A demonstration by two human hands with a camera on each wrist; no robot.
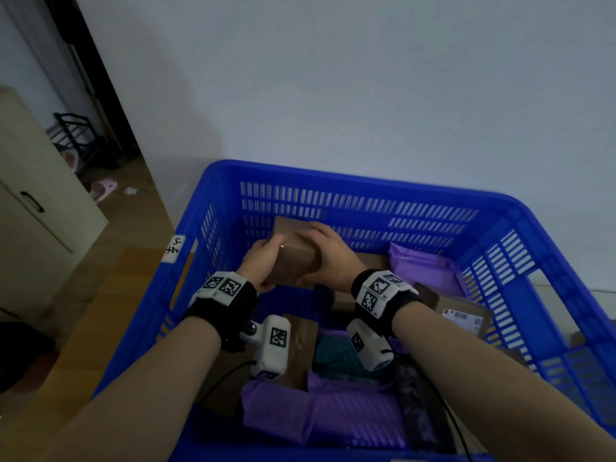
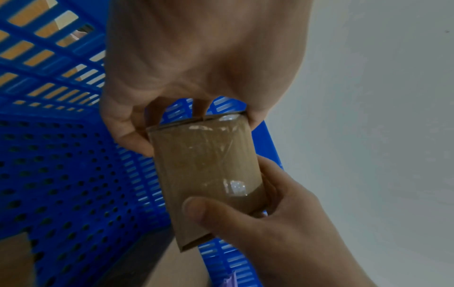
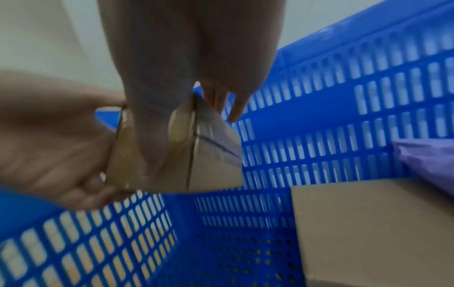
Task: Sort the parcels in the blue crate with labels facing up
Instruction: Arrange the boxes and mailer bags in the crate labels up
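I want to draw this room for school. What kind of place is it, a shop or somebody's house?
Probably a room in somebody's home, used for sorting parcels. A cream cabinet and pink slippers sit on a wooden floor, and a big blue crate by a plain wall holds boxes and purple mailer bags.

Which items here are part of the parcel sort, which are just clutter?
Job:
- blue crate
- small cardboard box, held by left hand and right hand
- purple mailer bags
- labelled parcel, label up
- large cardboard box

Clutter:
- cabinet
- pink slippers
- black rack
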